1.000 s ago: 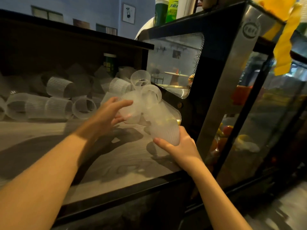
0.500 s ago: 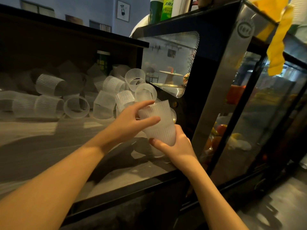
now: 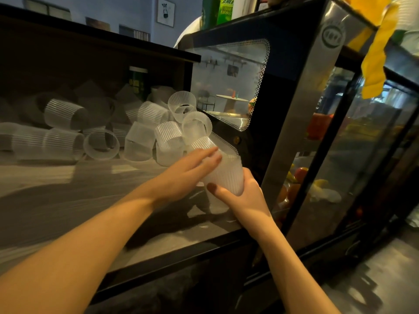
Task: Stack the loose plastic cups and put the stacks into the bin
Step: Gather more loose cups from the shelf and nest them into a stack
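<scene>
My right hand [image 3: 242, 196] grips a short stack of ribbed translucent plastic cups [image 3: 229, 175] from below, held just above the counter's right end. My left hand [image 3: 188, 171] lies against the stack's upper left side with straight fingers. Behind them a pile of loose ribbed cups [image 3: 167, 141] lies on the grey counter [image 3: 68, 200], several on their sides, with more cups [image 3: 61, 143] spread to the left. No bin shows in the head view.
A glass-fronted black display fridge [image 3: 317, 132] stands right against the counter, with fruit inside. A dark shelf [image 3: 90, 41] overhangs the back of the counter, a green-labelled can [image 3: 137, 83] beneath it. Bottles [image 3: 223, 7] stand on the fridge top.
My left hand brought a cup from the pile over to the stack in my right hand and now lies flat against it. The stack has dropped a little.
</scene>
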Available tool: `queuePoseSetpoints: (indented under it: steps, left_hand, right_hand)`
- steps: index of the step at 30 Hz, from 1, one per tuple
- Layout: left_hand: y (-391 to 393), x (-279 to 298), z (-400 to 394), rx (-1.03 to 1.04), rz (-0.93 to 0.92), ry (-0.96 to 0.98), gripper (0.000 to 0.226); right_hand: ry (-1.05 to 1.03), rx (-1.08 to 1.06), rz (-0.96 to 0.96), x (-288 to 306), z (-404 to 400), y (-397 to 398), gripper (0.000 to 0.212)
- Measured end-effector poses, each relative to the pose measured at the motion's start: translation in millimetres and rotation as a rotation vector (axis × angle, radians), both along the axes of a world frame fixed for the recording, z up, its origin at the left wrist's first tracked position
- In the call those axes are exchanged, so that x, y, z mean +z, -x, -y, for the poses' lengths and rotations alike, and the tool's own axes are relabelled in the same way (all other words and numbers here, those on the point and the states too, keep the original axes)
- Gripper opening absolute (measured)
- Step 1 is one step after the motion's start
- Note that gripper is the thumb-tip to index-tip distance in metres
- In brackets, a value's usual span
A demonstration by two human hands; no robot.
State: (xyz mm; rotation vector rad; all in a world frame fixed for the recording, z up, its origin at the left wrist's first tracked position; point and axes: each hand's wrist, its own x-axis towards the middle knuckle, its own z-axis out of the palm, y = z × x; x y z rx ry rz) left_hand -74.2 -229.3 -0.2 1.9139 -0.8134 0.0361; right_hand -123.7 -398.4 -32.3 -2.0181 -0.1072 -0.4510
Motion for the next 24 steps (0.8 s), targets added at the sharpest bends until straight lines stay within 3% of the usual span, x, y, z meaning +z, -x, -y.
queuePoseSetpoints:
  steps: [3, 6, 12, 16, 24]
  left_hand:
    - [-7.4, -0.6, -0.5, 0.309, 0.068, 0.27, 0.053]
    - [-22.4, -6.7, -7.8, 0.546, -0.029, 0.16, 0.041]
    - [-42.9, -7.7, 5.0, 0.54, -0.278, 0.072, 0.06]
    - [-56.1, -0.7, 21.3, 0.525, -0.395, 0.145, 0.079]
    - [-65.4, -13.4, 20.4, 0.562, -0.391, 0.451, 0.049]
  right_hand:
    - [0.027, -0.108, -0.007, 0.6, -1.2, 1.8, 0.061]
    - [0.035, -0.154, 0.049, -7.9, -4.6, 6.7, 0.067]
    - [0.092, -0.187, 0.072, -13.6, -6.2, 11.9, 0.07]
    - [0.087, -0.205, 0.056, -13.2, -8.7, 9.8, 0.08]
    - [0.082, -0.209, 0.057, -15.9, -6.0, 6.0, 0.081]
